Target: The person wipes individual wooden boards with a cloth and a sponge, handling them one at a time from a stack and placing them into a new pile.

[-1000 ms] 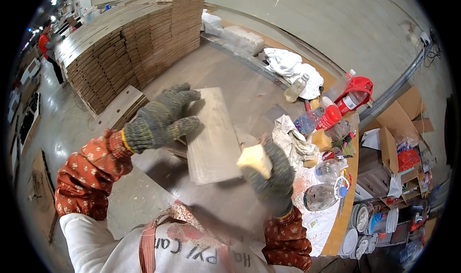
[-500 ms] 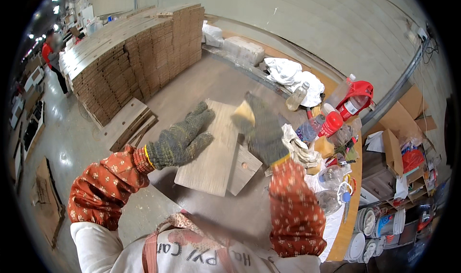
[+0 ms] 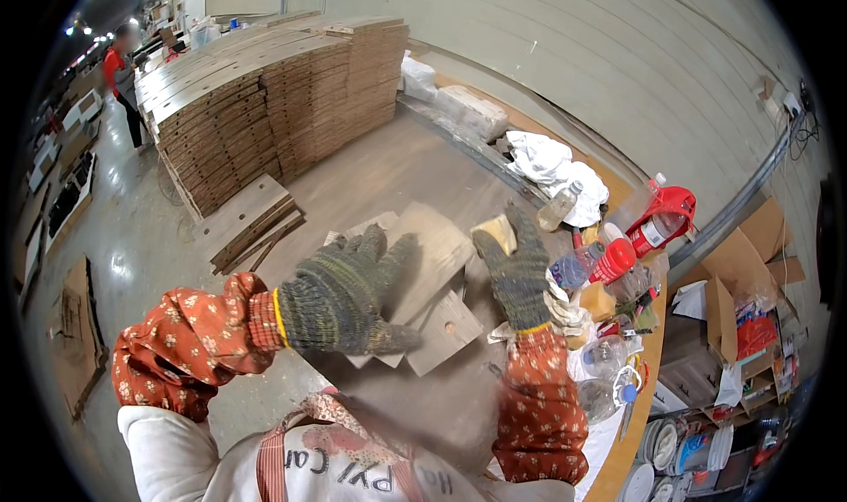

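My left hand (image 3: pixel 348 295), in a dark green knit glove, has its fingers spread beside a motion-blurred wooden board (image 3: pixel 434 248). Its index finger is at that board's left edge; whether it bears the board's weight I cannot tell. Below lies a second board (image 3: pixel 446 330) with a small round hole. Part of another pale board (image 3: pixel 371 223) shows behind my left fingers. My right hand (image 3: pixel 520 277), gloved alike, holds a pale yellow sponge-like block (image 3: pixel 498 235) between thumb and fingers, close to the blurred board's right end.
A tall stack of boards (image 3: pixel 291 105) stands at the far left, with a few loose boards (image 3: pixel 251 220) before it. Along the right are bottles (image 3: pixel 613 259), rags (image 3: pixel 565 171) and a yellow block (image 3: pixel 598 301). Cardboard boxes (image 3: pixel 706 312) stand beyond. A person in red (image 3: pixel 119 83) stands far left.
The upper board has turned and shifted right, uncovering a pale board beneath. My left hand has moved from gripping its edge to spread fingers. My right hand, with the block, has moved right.
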Demonstrator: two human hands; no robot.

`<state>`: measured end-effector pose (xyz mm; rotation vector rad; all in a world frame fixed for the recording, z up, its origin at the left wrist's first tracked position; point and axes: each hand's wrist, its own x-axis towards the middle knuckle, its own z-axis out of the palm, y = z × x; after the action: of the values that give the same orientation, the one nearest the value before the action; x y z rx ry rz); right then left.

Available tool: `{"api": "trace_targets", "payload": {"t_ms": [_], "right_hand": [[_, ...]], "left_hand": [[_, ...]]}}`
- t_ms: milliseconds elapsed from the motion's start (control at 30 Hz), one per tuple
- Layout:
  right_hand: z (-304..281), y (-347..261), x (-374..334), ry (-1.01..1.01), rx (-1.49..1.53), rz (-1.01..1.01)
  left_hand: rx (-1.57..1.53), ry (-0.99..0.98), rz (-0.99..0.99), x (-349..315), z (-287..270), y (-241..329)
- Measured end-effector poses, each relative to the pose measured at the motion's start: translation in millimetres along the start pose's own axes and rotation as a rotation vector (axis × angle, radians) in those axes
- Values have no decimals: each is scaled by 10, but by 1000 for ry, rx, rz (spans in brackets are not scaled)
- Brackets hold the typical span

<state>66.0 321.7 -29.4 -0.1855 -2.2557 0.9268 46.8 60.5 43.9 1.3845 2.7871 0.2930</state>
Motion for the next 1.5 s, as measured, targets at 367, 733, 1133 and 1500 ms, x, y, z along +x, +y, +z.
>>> {"api": "trace_targets", "payload": {"t_ms": [367,733,1133,1500], "right_hand": [[-382,-369,-204,-197,49,-143],[45,1,567,-67,-98,-142],[-462,583,-1157,-398,-295,294],[-358,1191,-749,-178,-767,146]], "left_hand": [[-190,25,143,-206,93,-485],[8,79,417,-359,-75,-734],[-1510,47,-353,-828,617,-1040],[-1740,128,-607,-664,368,-594]]}}
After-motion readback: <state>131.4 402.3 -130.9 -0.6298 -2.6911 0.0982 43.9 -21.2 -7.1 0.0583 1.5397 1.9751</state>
